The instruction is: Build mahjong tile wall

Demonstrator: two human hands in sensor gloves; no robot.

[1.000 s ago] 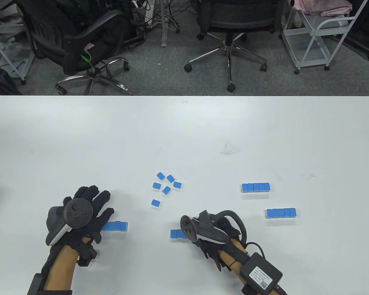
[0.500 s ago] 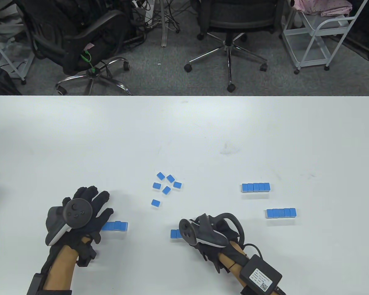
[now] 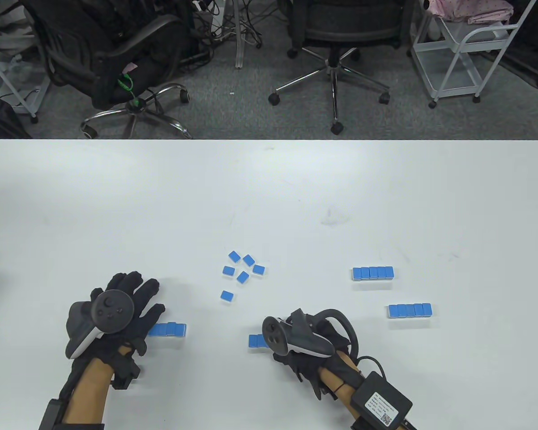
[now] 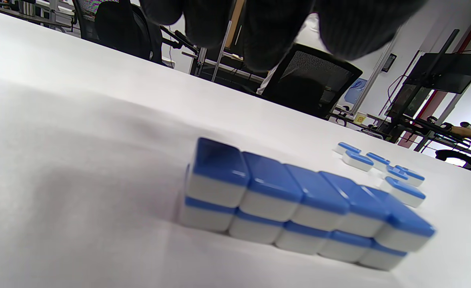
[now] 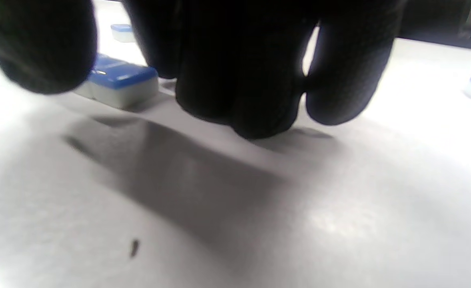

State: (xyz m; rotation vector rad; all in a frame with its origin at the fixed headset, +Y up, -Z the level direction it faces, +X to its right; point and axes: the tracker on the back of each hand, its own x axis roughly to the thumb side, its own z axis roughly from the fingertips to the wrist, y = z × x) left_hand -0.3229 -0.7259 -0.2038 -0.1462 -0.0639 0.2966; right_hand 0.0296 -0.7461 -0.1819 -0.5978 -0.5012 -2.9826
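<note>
My left hand [image 3: 137,298] lies with fingers spread over the left end of a two-layer row of blue-backed mahjong tiles [image 3: 171,329]. In the left wrist view that row [image 4: 299,204] is two tiers high and several tiles long, and my fingers [image 4: 275,32] hang above it without touching. My right hand [image 3: 298,358] is beside the right end of a short row of tiles [image 3: 256,341]. In the right wrist view its fingers [image 5: 239,80] point down to the table just in front of those tiles [image 5: 119,80]; it holds nothing.
Several loose blue tiles [image 3: 243,271] lie face down in the middle of the white table [image 3: 269,201]. Two finished rows stand at the right, one farther [image 3: 372,273] and one nearer [image 3: 410,311]. Office chairs and a cart stand beyond the far edge.
My right hand slid slightly left over its short tile row, then back a little to the right. My left hand and all other tiles have stayed still.
</note>
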